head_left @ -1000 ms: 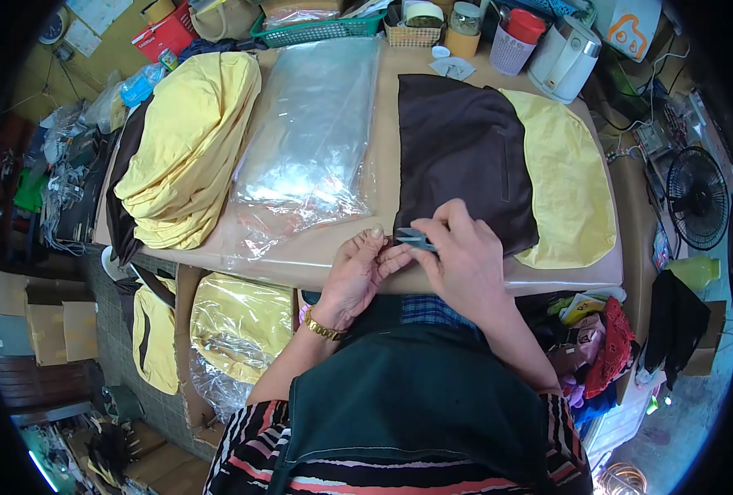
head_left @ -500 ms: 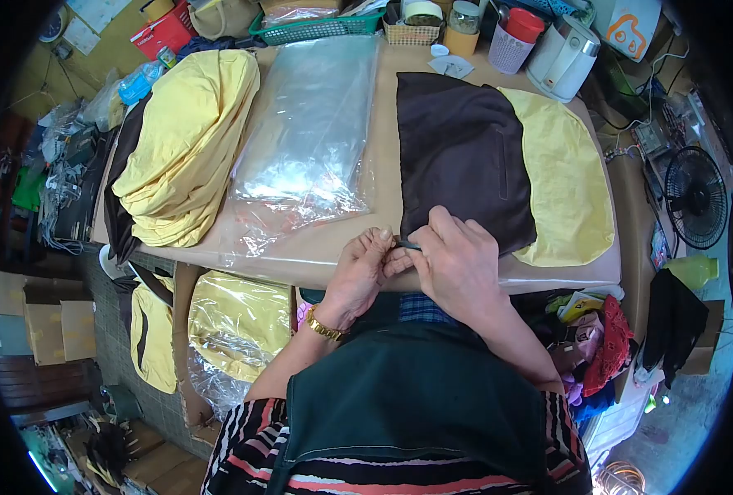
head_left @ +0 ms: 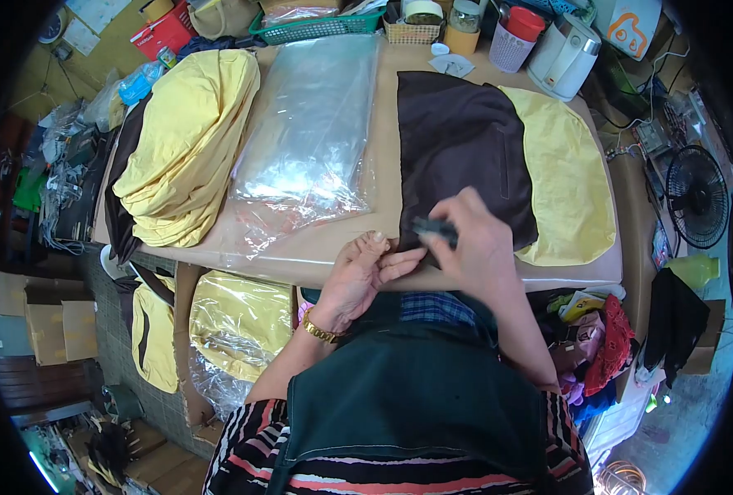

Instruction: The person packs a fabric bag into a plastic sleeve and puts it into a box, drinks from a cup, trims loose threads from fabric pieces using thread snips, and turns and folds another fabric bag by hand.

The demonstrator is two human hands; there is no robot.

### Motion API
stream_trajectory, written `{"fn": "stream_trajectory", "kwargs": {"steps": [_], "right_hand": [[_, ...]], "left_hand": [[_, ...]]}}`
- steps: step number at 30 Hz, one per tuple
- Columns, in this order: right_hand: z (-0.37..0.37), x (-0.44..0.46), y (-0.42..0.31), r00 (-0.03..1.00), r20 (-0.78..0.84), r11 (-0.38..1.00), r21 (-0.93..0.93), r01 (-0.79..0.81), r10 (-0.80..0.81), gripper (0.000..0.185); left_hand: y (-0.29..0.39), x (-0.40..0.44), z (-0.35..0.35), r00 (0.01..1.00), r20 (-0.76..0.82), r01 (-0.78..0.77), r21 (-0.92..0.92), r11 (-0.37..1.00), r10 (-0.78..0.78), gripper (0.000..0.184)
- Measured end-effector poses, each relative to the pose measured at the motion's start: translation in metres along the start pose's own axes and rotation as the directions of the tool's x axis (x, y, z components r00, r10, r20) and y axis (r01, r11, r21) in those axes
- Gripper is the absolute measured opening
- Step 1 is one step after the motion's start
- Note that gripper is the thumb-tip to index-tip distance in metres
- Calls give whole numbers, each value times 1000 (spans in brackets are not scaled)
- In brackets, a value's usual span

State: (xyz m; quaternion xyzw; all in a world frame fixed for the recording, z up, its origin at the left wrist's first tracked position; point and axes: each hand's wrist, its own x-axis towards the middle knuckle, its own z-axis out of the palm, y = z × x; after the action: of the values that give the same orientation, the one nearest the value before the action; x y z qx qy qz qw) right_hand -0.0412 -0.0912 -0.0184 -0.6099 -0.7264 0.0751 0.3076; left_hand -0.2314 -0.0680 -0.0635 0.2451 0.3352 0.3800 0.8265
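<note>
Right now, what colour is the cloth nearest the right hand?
The cloth is dark brown, as the head view shows.

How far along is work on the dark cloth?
The dark cloth already lies flat beside the yellow cloth. In hand is its near corner: the left hand pinches there, the right hand holds a small blurred tool. Left, perhaps: finishing that corner; whether the yellow heap is waiting or finished, I cannot tell.

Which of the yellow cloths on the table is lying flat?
The flat yellow cloth on the right, alongside the spread dark cloth; the heaped yellow cloth on the left is bunched in thick folds.
</note>
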Motion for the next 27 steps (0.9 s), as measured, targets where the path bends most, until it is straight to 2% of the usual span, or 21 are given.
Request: {"fn": "stream_trajectory", "kwargs": {"steps": [1, 2, 4, 5, 7, 8, 10, 13, 14, 15, 16, 18, 19, 20, 22, 23, 25, 26, 27], "right_hand": [[7, 1, 16, 994, -56, 995, 48, -90, 93, 31], [12, 0, 34, 989, -101, 991, -63, -119, 112, 40], [34, -14, 76, 969, -160, 962, -169, -216, 189, 45], [39, -18, 83, 969, -160, 962, -170, -216, 189, 45], [44, -24, 88, 976, -144, 975, -128, -183, 164, 44], [45, -25, 88, 976, -140, 975, -123, -182, 165, 44], [44, -23, 87, 979, -145, 976, -141, -166, 145, 40], [44, -25, 92, 981, -156, 981, -138, -140, 118, 36], [43, -25, 93, 980, -159, 980, -141, -143, 121, 36], [41, -25, 93, 976, -158, 976, -129, -173, 152, 36], [40, -26, 94, 970, -155, 972, -118, -205, 185, 35], [39, -25, 94, 968, -156, 969, -124, -216, 195, 34], [39, -26, 93, 968, -149, 967, -127, -220, 200, 34], [39, -26, 94, 968, -146, 967, -125, -220, 202, 34], [40, -25, 94, 969, -166, 971, -123, -207, 186, 32], [41, -25, 94, 969, -165, 971, -120, -205, 184, 32], [42, -26, 95, 970, -172, 969, -147, -198, 172, 32], [42, -26, 95, 971, -171, 970, -146, -193, 168, 32], [42, -26, 94, 969, -165, 968, -141, -207, 183, 32]], "left_hand": [[3, -3, -4, 1000, 0, -7, 53, 999, 7, 32], [6, -4, -17, 1000, 0, -6, 53, 999, 6, 32], [15, -1, -62, 965, -85, -228, 194, 954, 248, 43], [22, 0, -80, 965, -85, -228, 193, 954, 248, 43], [38, 2, -95, 939, -188, -140, 554, 821, 288, 52], [32, 5, -95, 938, -193, -137, 555, 820, 288, 52], [17, 16, -56, 950, -46, -224, 592, 774, 310, 50], [-4, 36, -27, 954, -95, -132, 719, 683, 285, 40], [-4, 41, -27, 961, 55, -164, 902, 400, 270, 35], [-5, 45, -28, 960, 193, -212, 975, 73, 204, 31], [-3, 44, -33, 960, 197, -215, 974, 74, 199, 31], [9, 36, -53, 962, 274, -265, 924, 275, 7, 27], [13, 27, -55, 971, 228, -238, 896, 376, 72, 27], [17, 21, -64, 972, 224, -234, 896, 377, 71, 27], [25, 13, -79, 961, 187, -242, 927, 286, 204, 27], [24, 14, -82, 961, 185, -240, 928, 284, 206, 27], [25, 15, -77, 936, 4, -136, 927, 351, 353, 28], [18, 18, -68, 934, 1, -135, 926, 352, 357, 28], [8, 22, -46, 924, 8, -213, 841, 497, 382, 28]]}}
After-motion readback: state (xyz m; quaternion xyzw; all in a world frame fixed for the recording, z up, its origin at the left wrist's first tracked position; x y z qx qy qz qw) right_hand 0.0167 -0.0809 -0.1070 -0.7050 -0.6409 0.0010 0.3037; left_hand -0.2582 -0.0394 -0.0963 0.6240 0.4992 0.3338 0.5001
